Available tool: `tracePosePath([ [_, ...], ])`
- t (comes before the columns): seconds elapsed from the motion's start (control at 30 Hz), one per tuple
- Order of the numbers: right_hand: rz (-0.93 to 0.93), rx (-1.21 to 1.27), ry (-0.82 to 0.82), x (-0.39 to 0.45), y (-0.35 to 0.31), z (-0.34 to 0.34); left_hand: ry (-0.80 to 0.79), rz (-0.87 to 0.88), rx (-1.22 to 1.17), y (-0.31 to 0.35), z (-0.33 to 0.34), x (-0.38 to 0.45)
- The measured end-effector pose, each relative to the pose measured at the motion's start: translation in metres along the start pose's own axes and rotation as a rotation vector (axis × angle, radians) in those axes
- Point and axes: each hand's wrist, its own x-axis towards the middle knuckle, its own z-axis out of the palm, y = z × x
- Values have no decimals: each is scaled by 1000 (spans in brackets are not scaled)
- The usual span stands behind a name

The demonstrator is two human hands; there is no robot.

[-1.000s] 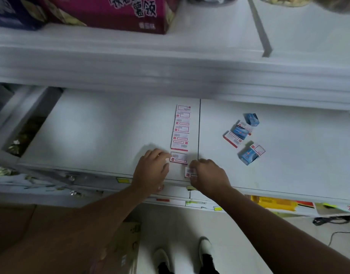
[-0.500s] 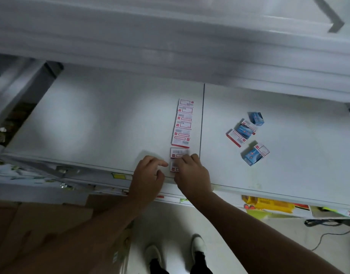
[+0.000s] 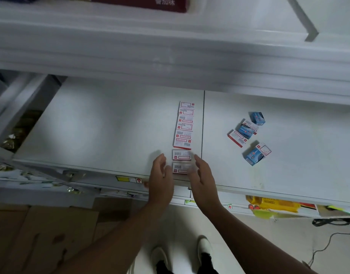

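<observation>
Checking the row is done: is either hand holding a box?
No, the left hand and right hand lie open either side of the nearest box, gripping nothing.

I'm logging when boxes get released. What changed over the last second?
The right hand let go of the nearest box, now lying in line at the row's front end; the left hand lifted off the second box. Both hands are open, flanking those two. The rest of the row and the loose blue boxes stayed put.
</observation>
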Motion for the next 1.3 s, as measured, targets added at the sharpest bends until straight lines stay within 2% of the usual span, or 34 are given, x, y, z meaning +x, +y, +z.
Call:
tracePosePath([
  [0.2,118,345,28,7,5,22,-31,-52,-293,7,14,3],
  [0.37,143,378,72,17,1,35,-149,-54,-446,14,23,11],
  [0.5,134,377,63,29,-4,35,-147,-98,-524,27,28,25],
  [0.83,167,431,51,57,-5,35,-174,-86,-518,39,41,49],
  [1.3,74,281,-44,94,-9,18,-146,-71,-380,63,39,75],
])
